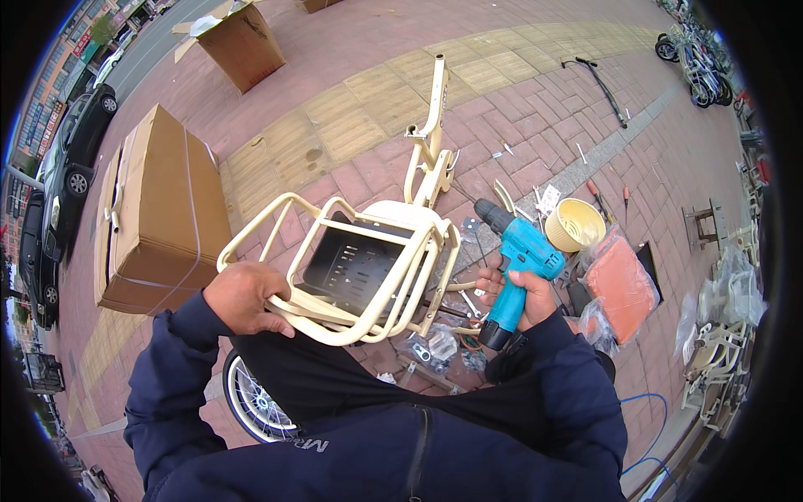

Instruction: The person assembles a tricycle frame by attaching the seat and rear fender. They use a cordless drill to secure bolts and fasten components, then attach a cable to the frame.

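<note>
Head view: ahead of and between the hands, a cream cycle frame [403, 214] is gripped by the left hand [245, 299]; a blue drill [529, 251] is held in the right hand [538, 303]. A black tray [358, 261] appears fitted; the wheel [261, 407], nearer than the left hand, seemingly not yet.

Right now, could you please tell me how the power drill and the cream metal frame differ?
The power drill is teal and black, while the metal frame is cream. The drill has a compact, solid body; the frame is larger, made mostly of open, bent tubes. The right hand grips the drill, the left hand the frame. Both are being held.
</note>
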The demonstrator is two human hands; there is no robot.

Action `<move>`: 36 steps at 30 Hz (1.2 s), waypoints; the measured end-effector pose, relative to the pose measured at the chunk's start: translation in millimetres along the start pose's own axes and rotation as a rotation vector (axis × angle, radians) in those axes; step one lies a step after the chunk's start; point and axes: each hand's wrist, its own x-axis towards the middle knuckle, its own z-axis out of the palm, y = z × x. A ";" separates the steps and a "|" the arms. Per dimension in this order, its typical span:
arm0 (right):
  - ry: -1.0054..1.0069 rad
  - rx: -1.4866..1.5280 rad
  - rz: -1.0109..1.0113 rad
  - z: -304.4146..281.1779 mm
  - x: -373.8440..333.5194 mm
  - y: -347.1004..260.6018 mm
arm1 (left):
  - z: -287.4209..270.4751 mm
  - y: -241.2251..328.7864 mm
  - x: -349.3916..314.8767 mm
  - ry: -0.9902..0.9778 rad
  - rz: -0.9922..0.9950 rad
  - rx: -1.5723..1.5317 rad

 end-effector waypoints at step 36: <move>-0.539 -0.074 -0.190 98.8 141.4 -106.8 | 78.2 -193.5 79.7 0.207 -0.779 -0.478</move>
